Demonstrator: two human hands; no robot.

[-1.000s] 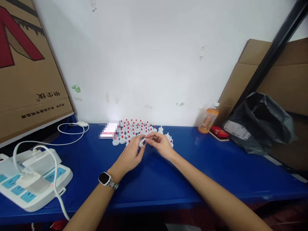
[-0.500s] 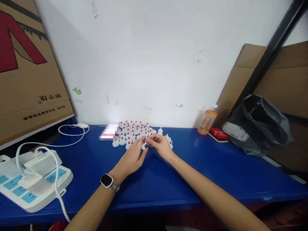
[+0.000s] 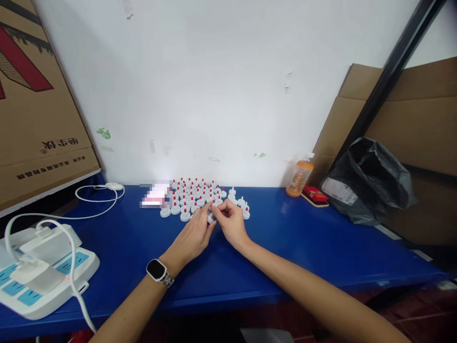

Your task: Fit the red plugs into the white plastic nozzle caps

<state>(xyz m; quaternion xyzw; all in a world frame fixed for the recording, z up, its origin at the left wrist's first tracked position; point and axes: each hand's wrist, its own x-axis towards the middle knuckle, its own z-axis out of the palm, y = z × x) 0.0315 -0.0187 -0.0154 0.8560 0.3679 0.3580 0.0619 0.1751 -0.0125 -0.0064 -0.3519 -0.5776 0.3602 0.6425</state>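
Several small white caps with red tips [image 3: 193, 194] stand in rows on the blue table [image 3: 285, 238] near the wall. My left hand [image 3: 194, 234], with a watch on its wrist, and my right hand [image 3: 230, 221] meet just in front of them. Both hands pinch one small white cap piece [image 3: 212, 213] between their fingertips. A few plain white caps [image 3: 240, 202] lie to the right of the rows.
A white power strip with plugs and cables [image 3: 39, 267] sits at the left. A blurred pink-white item [image 3: 154, 195] lies beside the caps. An orange bottle [image 3: 299, 177], a red pack [image 3: 314, 195], a black bag [image 3: 367, 181] and cardboard [image 3: 410, 128] stand at the right.
My hands have drawn slightly nearer to me and closer together, still working the small white piece. The view has shifted a little to the right.
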